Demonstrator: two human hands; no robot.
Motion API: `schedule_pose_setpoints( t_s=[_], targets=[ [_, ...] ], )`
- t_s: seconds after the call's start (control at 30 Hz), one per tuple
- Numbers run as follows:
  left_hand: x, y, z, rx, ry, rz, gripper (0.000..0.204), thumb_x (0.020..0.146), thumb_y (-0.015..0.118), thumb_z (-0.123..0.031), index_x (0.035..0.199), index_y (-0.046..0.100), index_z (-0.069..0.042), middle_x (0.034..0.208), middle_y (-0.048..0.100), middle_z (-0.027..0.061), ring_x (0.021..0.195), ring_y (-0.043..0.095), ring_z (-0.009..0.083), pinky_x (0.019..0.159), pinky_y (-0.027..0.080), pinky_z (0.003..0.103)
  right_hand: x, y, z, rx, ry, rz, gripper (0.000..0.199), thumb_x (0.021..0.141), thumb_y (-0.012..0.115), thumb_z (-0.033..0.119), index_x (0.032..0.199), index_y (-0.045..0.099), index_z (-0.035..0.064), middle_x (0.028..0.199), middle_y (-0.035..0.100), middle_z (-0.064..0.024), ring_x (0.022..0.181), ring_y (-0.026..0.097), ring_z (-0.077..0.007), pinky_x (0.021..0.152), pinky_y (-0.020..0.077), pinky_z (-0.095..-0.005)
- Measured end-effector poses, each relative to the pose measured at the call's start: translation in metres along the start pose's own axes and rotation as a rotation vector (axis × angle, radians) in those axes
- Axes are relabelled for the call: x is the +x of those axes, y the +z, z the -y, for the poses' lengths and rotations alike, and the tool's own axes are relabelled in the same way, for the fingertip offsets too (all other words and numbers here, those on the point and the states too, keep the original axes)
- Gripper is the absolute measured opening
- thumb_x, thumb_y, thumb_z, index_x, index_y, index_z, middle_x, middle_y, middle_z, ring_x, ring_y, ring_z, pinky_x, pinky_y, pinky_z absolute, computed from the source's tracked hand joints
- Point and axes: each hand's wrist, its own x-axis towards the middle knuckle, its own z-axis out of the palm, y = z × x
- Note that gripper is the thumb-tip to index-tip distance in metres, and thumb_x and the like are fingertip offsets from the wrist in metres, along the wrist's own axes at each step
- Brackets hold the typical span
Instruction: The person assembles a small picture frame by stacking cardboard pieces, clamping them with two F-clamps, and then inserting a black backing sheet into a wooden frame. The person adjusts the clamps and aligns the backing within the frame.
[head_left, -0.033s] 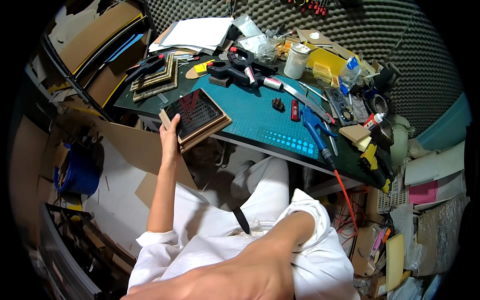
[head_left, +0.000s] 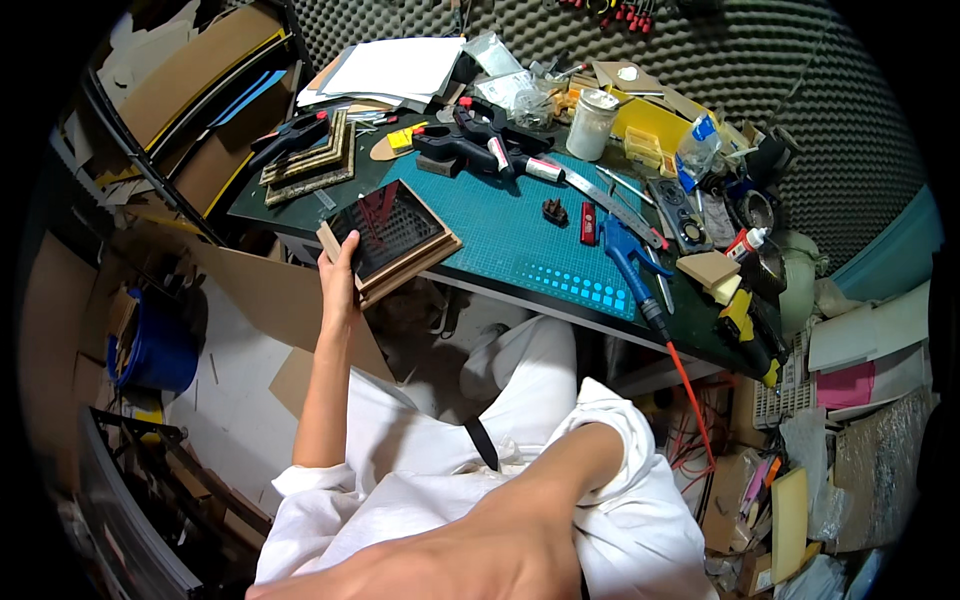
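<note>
My left hand (head_left: 340,272) grips a small wooden picture frame (head_left: 395,238) by its left edge, with the thumb on its front. The frame has dark, shiny glass that reflects red-handled shapes, and it is tilted above the bench's front edge. Close to the camera, my right hand (head_left: 440,568) reaches across my body at the bottom of the view. Its back and wrist show, but its fingers are cut off by the lower edge. Nearest the picture frame is the green cutting mat (head_left: 480,235) on the bench.
Black clamps (head_left: 470,145), a blue air gun (head_left: 630,255) with a red hose, a red block (head_left: 588,223) and a steel ruler (head_left: 610,200) lie on the bench. Moulding corner samples (head_left: 315,165) and a white jar (head_left: 592,125) stand further back. A blue bucket (head_left: 160,345) is at the left.
Almost nothing differs. My right forearm and hand have shifted very slightly; my left hand keeps its hold on the picture frame.
</note>
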Motion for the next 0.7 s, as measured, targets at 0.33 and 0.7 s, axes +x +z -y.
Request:
schedule_pose_setpoints(
  t_s=[0.33,0.7],
  targets=[
    [0.006,-0.008,0.002,-0.003,-0.076,0.025,0.038,0.088,0.072,-0.035,0.104,0.059,-0.003,0.096,0.065,0.0035,0.084,0.063,0.0132,0.076,0.049,0.028,-0.007,-0.008,-0.01,0.1,-0.028,0.091,0.026,0.09,0.06,0.011,0.113,0.058,-0.0027,0.1,0.064,-0.0045,0.082,0.056,-0.0088,0.065,0.039,-0.0233],
    [-0.056,-0.001,-0.015,-0.115,-0.172,0.113,0.057,0.092,0.064,-0.034,0.127,0.036,0.0,0.115,0.053,0.0155,0.106,0.065,0.0282,0.092,0.06,0.043,0.011,-0.012,0.002,0.119,0.064,0.144,0.04,0.089,0.064,0.016,0.122,0.055,-0.0038,0.114,0.064,-0.0087,0.092,0.058,-0.0127,0.068,0.0421,-0.0237]
  ],
)
